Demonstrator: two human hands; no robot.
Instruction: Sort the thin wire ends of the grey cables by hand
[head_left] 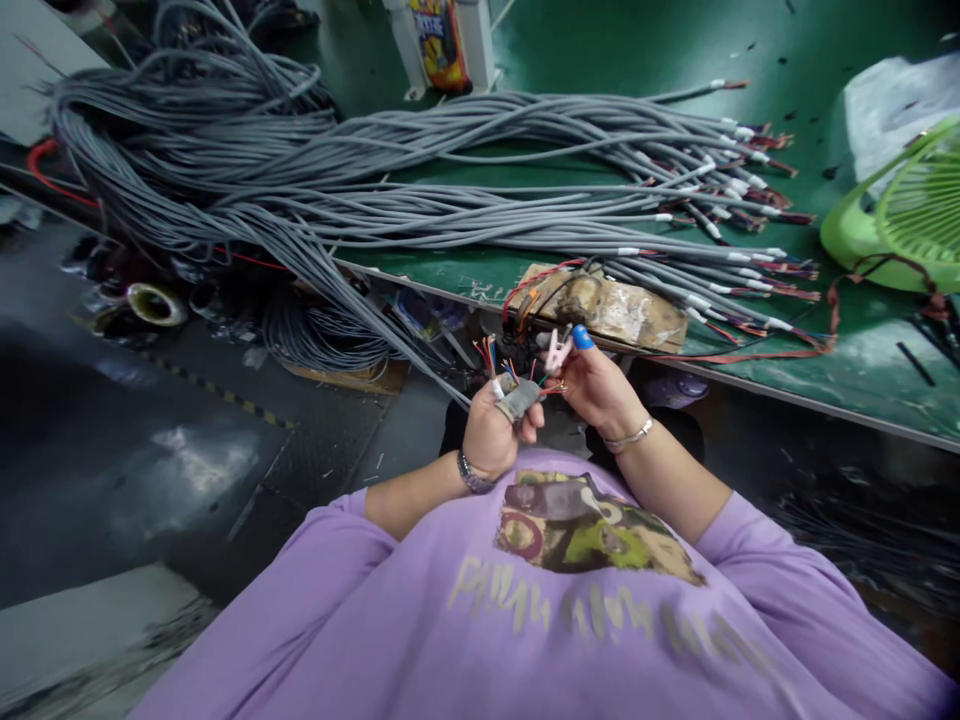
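Note:
My left hand [491, 432] is closed around the end of a grey cable, whose thin coloured wires [491, 355] fan out above the fingers. A worn grey wrap [519, 398] covers part of that hand's fingers. Just to the right, my right hand [600, 388] is pinched, with blue tape [582, 338] on the thumb tip. Between its thumb and finger sits a small pinkish-white clip [557, 352], beside the coloured wires. The fingertips partly hide what the clip touches. Behind the hands, a wooden block [626, 312] with dark and red wires rests at the bench edge.
Long bundles of grey cable [450, 215] stretch across the green bench [637, 50], stripped ends to the right. A green fan [919, 205] and a plastic bag [900, 105] stand at right. Coiled cable [322, 340] and tape rolls [156, 304] lie below the bench at left.

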